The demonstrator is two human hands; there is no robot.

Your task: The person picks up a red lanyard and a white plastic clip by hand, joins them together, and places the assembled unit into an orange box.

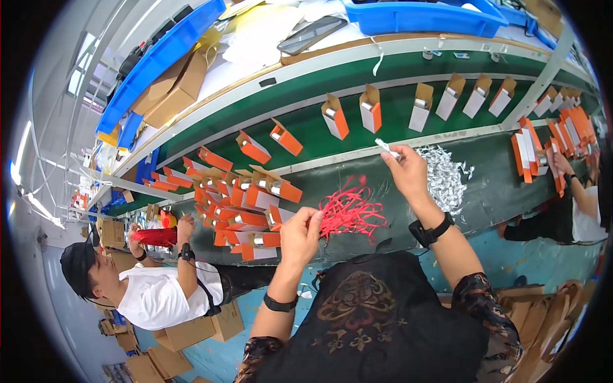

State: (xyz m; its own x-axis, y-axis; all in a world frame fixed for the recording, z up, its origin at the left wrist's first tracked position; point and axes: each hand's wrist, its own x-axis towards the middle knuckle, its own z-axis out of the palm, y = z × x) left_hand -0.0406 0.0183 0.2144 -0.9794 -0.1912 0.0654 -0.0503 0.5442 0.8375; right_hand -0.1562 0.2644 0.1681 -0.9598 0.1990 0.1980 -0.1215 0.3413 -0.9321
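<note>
My left hand (301, 239) is closed at the left edge of a loose pile of thin red straps (356, 214), its thumb and fingers pinched on a red strap. Part of that strap is blurred above the pile. In my raised right hand (407, 169), a small silver-white packet (387, 149) is pinched between thumb and fingers, its free end pointing up and left. Just right of that hand lies a heap of similar shiny silver packets (445, 175). Both the pile and the heap rest on a dark work surface (396, 237).
Open orange-and-white boxes (242, 219) crowd the surface on my left. More boxes (370, 110) stand along the green belt (306, 131) ahead. Blue trays (424, 19) sit on the shelf above. One co-worker (159, 290) is at left, another (584, 201) at right beside orange boxes.
</note>
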